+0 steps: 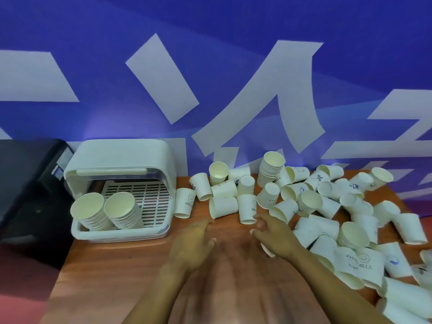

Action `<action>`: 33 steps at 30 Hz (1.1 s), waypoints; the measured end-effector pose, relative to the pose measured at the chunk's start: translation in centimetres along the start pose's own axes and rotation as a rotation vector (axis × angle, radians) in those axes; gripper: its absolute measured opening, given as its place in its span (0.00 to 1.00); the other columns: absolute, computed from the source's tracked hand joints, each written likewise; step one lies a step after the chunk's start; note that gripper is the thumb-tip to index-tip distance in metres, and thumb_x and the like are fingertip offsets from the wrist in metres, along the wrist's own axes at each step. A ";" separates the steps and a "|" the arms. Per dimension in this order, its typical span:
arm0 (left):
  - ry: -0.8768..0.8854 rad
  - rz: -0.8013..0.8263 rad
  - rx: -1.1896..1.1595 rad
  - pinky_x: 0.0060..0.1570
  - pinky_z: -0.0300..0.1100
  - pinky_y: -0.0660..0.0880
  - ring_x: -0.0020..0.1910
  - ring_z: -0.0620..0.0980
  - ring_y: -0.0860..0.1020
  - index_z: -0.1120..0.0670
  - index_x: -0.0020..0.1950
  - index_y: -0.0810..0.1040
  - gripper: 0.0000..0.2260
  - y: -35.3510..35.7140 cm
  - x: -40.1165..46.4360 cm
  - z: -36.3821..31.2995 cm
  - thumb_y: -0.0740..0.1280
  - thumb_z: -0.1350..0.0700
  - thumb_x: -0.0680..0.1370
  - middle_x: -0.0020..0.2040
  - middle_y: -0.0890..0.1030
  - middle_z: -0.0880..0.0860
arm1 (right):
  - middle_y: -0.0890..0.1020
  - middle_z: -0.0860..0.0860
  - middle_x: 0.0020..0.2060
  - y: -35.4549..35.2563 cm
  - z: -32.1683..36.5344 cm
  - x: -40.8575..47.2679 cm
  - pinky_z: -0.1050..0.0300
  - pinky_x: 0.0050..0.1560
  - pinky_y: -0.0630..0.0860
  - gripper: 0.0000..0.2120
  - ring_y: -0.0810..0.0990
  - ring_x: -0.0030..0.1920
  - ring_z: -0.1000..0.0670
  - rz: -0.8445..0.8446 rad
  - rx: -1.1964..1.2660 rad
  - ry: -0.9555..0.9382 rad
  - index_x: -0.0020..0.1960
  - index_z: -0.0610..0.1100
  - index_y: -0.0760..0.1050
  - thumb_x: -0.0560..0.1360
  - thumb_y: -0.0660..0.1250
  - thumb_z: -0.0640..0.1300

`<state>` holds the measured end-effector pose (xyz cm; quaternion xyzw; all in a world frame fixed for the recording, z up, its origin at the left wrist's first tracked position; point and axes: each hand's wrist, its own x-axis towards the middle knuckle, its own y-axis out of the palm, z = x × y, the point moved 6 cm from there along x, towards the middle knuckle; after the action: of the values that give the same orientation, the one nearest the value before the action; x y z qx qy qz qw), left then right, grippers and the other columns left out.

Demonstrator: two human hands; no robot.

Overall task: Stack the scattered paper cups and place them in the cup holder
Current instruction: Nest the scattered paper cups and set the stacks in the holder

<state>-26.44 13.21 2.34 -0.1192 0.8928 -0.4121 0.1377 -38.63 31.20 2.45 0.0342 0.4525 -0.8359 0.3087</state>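
Fingers of the left hand are spread, empty, over bare counter; the right hand, loosely spread, touches a cup's rim. Scattered paper cups crowd the right and far side. Far left, the cup holder holds two stacks.

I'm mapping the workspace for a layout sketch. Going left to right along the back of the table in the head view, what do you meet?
Black machine → white cup holder containing two cup stacks → upside-down HELLO cup → tall stack of cups → scattered cups pile.
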 end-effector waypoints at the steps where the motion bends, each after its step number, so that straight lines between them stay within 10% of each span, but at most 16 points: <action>1: -0.021 -0.012 0.000 0.61 0.40 0.70 0.63 0.46 0.72 0.46 0.70 0.66 0.22 0.3 0.3 -0.1 0.65 0.49 0.76 0.65 0.73 0.47 | 0.75 0.52 0.62 -0.5 -0.3 0.8 0.61 0.56 0.66 0.25 0.73 0.62 0.52 -0.008 0.009 -0.002 0.70 0.49 0.67 0.74 0.67 0.49; 33: -0.281 0.037 0.192 0.56 0.51 0.75 0.62 0.54 0.70 0.47 0.72 0.62 0.31 6.7 12.8 4.4 0.69 0.50 0.71 0.70 0.61 0.52 | 0.71 0.47 0.67 3.9 -5.5 13.5 0.46 0.64 0.70 0.41 0.71 0.67 0.44 0.009 0.115 0.151 0.76 0.49 0.51 0.70 0.69 0.55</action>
<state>-37.52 10.18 -7.42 -0.1455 0.8234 -0.4720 0.2794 -48.65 27.36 -8.17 0.1167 0.4255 -0.8542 0.2751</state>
